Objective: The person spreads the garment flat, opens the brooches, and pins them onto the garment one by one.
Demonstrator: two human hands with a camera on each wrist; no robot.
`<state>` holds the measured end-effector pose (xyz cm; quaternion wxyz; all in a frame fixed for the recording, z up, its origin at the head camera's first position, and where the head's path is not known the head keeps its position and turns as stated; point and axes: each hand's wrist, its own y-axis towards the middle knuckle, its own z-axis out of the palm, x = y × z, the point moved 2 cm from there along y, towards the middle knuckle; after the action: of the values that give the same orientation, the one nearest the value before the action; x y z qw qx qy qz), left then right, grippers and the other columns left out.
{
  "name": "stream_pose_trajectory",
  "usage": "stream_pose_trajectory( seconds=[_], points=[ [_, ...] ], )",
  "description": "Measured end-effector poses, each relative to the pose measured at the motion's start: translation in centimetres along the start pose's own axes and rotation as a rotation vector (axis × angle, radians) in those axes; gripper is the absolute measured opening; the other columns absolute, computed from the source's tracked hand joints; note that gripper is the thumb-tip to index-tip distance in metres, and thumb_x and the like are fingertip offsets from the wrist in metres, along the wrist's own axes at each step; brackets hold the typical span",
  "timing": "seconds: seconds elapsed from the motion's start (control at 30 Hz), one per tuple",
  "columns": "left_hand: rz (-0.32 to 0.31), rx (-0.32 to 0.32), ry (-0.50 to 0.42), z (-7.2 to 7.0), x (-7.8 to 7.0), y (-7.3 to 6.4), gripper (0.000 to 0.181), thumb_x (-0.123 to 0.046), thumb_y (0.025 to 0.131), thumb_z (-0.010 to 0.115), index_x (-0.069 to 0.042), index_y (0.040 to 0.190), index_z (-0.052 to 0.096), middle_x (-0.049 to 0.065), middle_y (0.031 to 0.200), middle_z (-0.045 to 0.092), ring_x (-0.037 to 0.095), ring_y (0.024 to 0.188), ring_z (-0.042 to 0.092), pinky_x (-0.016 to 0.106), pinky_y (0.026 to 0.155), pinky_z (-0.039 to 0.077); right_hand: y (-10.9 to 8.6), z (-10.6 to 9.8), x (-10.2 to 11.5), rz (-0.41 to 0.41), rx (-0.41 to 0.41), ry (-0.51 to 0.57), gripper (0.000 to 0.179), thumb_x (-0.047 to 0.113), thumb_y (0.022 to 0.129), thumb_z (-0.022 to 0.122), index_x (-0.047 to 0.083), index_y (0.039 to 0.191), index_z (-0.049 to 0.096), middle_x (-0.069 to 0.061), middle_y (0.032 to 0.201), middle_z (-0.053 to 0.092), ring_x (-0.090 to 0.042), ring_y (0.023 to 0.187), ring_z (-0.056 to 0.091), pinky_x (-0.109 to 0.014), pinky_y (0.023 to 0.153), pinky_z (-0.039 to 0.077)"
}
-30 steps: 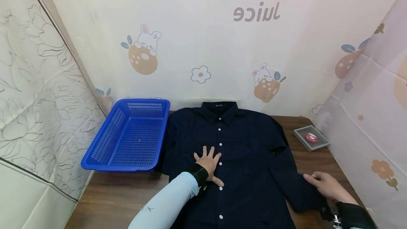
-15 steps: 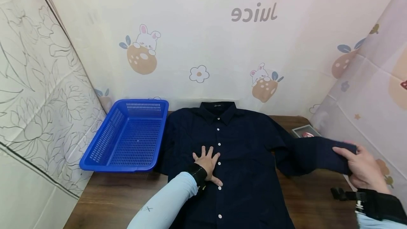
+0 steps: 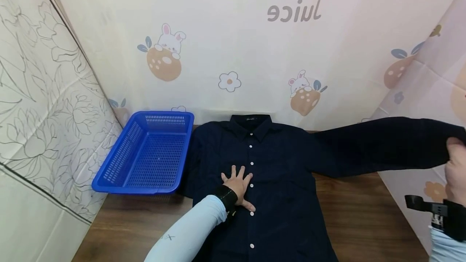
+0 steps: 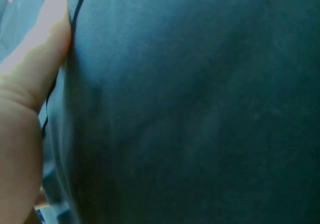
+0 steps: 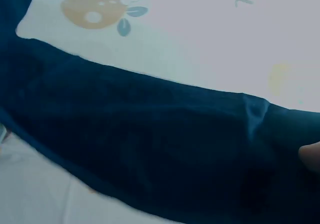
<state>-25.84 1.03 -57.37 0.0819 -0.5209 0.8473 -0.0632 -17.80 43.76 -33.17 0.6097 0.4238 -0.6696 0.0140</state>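
Note:
A dark navy button-up shirt (image 3: 280,197) lies front side up on the wooden table, collar toward the back wall. My left hand (image 3: 237,187) presses flat on its chest beside the button line, fingers spread. In the left wrist view the thumb (image 4: 42,49) lies along the dark cloth. At the far right, my right hand (image 3: 456,171) grips the cuff end of the sleeve (image 3: 382,146), which is stretched out sideways and raised off the table. The right wrist view shows the taut sleeve (image 5: 150,129) with a fingertip (image 5: 311,156) on it at the right edge. The other sleeve is mostly hidden by the basket.
A blue plastic basket (image 3: 142,189) stands left of the shirt, with nothing in it. Printed curtains (image 3: 233,43) hang close behind and on both sides of the wooden table (image 3: 367,213). The small grey box at the back right is hidden behind the raised sleeve.
My right hand has lifted the sleeve's cuff end from the table and pulled it outward and up to the right, straightening the sleeve. The left hand has stayed on the chest.

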Motion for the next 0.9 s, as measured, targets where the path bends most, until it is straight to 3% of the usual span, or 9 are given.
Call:
stream_pose_trajectory(
  seconds=[0.1, 0.23, 0.3, 0.37, 0.47, 0.57, 0.67, 0.77, 0.9],
  points=[
    [0.001, 0.001, -0.004, 0.1, 0.0, 0.0, 0.124, -0.083, 0.047, 0.070, -0.028, 0.151, 0.029, 0.011, 0.158, 0.019, 0.046, 0.141, 0.015, 0.073, 0.094, 0.028, -0.1, -0.1, 0.1, -0.031, 0.026, -0.006, 0.038, 0.002, 0.099, 0.042, 0.022, 0.130, 0.050, 0.020, 0.111, 0.043, 0.000, 0.098, 0.040, -0.016, 0.093, 0.032],
    [0.000, 0.000, -0.008, 0.1, 0.0, 0.0, 0.124, -0.083, 0.048, 0.070, -0.028, 0.151, 0.029, 0.012, 0.158, 0.018, 0.046, 0.141, 0.014, 0.073, 0.095, 0.027, -0.8, 0.2, -0.9, -0.019, 0.068, 0.032, 0.037, -0.006, 0.092, 0.051, 0.027, 0.105, 0.060, 0.016, 0.093, 0.049, 0.000, 0.074, 0.043, -0.009, 0.058, 0.035],
    [-0.004, 0.005, -0.005, 0.0, 0.0, 0.0, 0.124, -0.083, 0.048, 0.070, -0.028, 0.151, 0.028, 0.011, 0.158, 0.018, 0.046, 0.141, 0.014, 0.073, 0.095, 0.027, -1.2, 0.5, -1.5, -0.015, 0.111, -0.027, 0.036, -0.006, 0.089, 0.055, 0.029, 0.096, 0.061, 0.017, 0.086, 0.050, 0.002, 0.066, 0.042, -0.008, 0.049, 0.030],
    [-0.005, 0.012, -0.004, -0.1, 0.0, 0.0, 0.124, -0.083, 0.048, 0.070, -0.029, 0.151, 0.028, 0.011, 0.158, 0.017, 0.045, 0.142, 0.013, 0.073, 0.095, 0.027, -1.6, 0.9, -2.2, -0.012, 0.178, -0.163, 0.029, -0.005, 0.087, 0.057, 0.023, 0.091, 0.063, 0.017, 0.085, 0.053, 0.009, 0.064, 0.041, -0.008, 0.050, 0.032],
    [-0.003, 0.018, 0.001, -0.2, 0.0, -0.1, 0.124, -0.084, 0.048, 0.069, -0.029, 0.151, 0.028, 0.011, 0.158, 0.017, 0.045, 0.142, 0.013, 0.073, 0.095, 0.027, -2.6, 1.3, -3.1, -0.042, 0.412, -0.441, 0.012, 0.002, 0.086, 0.061, 0.010, 0.093, 0.065, 0.002, 0.086, 0.063, 0.007, 0.061, 0.042, -0.016, 0.050, 0.036],
    [0.000, 0.014, 0.005, -0.3, 0.0, -0.1, 0.124, -0.084, 0.048, 0.069, -0.029, 0.151, 0.028, 0.012, 0.158, 0.017, 0.045, 0.141, 0.014, 0.072, 0.095, 0.028, -4.0, 1.9, -4.1, -0.187, 0.749, -0.596, 0.009, 0.004, 0.081, 0.065, 0.003, 0.090, 0.064, -0.011, 0.081, 0.063, -0.001, 0.059, 0.042, -0.024, 0.051, 0.033],
    [0.004, 0.012, 0.009, -0.4, 0.0, -0.1, 0.124, -0.084, 0.049, 0.068, -0.029, 0.151, 0.028, 0.011, 0.158, 0.017, 0.045, 0.141, 0.014, 0.072, 0.095, 0.028, -5.5, 2.6, -5.4, -0.277, 1.024, -0.650, 0.013, 0.004, 0.075, 0.067, 0.014, 0.077, 0.059, 0.001, 0.064, 0.054, -0.010, 0.055, 0.040, -0.027, 0.053, 0.030],
    [0.006, 0.013, 0.005, -0.6, 0.0, -0.1, 0.123, -0.084, 0.049, 0.069, -0.028, 0.151, 0.028, 0.011, 0.158, 0.018, 0.045, 0.141, 0.014, 0.072, 0.095, 0.028, -6.6, 3.0, -6.6, -0.272, 1.189, -0.703, 0.018, 0.004, 0.073, 0.065, 0.017, 0.072, 0.052, 0.005, 0.060, 0.042, -0.012, 0.054, 0.037, -0.027, 0.054, 0.027],
    [0.005, 0.008, 0.000, -0.6, 0.0, -0.2, 0.123, -0.083, 0.049, 0.069, -0.029, 0.151, 0.029, 0.011, 0.158, 0.018, 0.045, 0.141, 0.015, 0.072, 0.095, 0.028, -7.3, 3.1, -7.6, -0.204, 1.324, -0.709, 0.019, 0.005, 0.073, 0.063, 0.015, 0.072, 0.047, 0.004, 0.061, 0.038, -0.012, 0.052, 0.035, -0.026, 0.052, 0.025]
  ],
)
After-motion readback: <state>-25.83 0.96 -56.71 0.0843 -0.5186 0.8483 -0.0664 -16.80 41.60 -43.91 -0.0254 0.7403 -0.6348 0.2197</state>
